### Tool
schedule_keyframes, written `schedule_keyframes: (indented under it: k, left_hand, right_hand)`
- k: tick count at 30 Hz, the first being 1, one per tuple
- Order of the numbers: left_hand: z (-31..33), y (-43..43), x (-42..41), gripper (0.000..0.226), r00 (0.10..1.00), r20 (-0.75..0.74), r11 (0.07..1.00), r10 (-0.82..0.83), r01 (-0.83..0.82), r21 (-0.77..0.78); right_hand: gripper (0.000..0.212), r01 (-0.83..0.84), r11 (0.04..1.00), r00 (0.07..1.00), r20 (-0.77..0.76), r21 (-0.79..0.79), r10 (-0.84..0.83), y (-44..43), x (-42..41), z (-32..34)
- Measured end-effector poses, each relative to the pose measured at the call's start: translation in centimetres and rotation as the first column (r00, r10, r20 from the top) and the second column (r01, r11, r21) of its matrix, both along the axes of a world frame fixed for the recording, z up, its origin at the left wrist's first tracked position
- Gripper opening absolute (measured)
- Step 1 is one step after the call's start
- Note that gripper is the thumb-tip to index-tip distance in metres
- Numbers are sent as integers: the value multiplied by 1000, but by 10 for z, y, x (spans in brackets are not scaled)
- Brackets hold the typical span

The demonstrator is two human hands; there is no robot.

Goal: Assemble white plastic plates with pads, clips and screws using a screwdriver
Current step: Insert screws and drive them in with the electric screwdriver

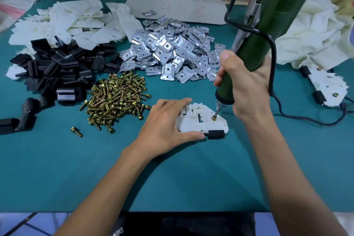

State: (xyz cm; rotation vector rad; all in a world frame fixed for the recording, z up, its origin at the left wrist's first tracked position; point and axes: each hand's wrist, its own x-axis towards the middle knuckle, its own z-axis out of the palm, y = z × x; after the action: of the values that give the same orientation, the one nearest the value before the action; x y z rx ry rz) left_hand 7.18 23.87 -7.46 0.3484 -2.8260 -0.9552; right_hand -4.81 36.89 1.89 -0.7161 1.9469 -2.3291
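Head view: you're gripping the screwdriver (268, 30) in your right hand (247, 86), left hand (168, 122) pressing the plate (193, 120) flat; keep the bit upright on the screw (213, 118).

Your left hand (168, 120) lies flat at frame centre, fingers nearly straight, thumb stretched out; your right hand (247, 86), right of centre, grips the screwdriver (274, 25)
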Motion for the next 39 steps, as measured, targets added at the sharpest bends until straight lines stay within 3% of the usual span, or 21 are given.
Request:
schedule_keyframes:
  k: [6, 11, 15, 19, 21, 24, 28, 32, 39]
  left_hand:
    - [0, 0, 0, 102, 1000, -7, 1000, 1, -1, 0]
    - [-1, 0, 0, 103, 1000, -2, 1000, 3, -3, 8]
    - [0, 1, -1, 103, 1000, -12, 1000, 6, -6, -3]
    - [1, 1, -1, 104, 1000, -10, 1000, 7, -7, -4]
    - [1, 1, -1, 104, 1000, -10, 1000, 5, -5, -4]
    - [1, 1, -1, 105, 1000, -7, 1000, 1, -1, 1]
    - [2, 2, 0, 105, 1000, -6, 1000, 7, -7, 17]
    - [2, 2, -1, 104, 1000, -12, 1000, 15, -15, 10]
    - [2, 1, 0, 103, 1000, -13, 999, 19, -18, 28]
  right_hand:
    - [20, -35, 999, 997, 68, 6, 34, 1, -2, -1]
    - [48, -125, 992, 992, 30, 6, 125, 6, -4, -1]
    - [49, -187, 981, 981, 53, 46, 185, 4, 0, -2]
    - [80, -120, 989, 993, 19, 83, 118, -2, 3, -5]
    - [72, -93, 992, 995, -15, 90, 95, -2, 2, -7]
    - [43, -20, 996, 1000, -6, 82, 21, -1, -1, -10]
    - [56, 7, 998, 1000, -19, 58, -6, -4, 1, -11]
    - [42, 56, 997, 998, 19, 50, -57, -6, 1, -10]
    - [36, 62, 997, 998, 29, 43, -64, -7, 1, -7]
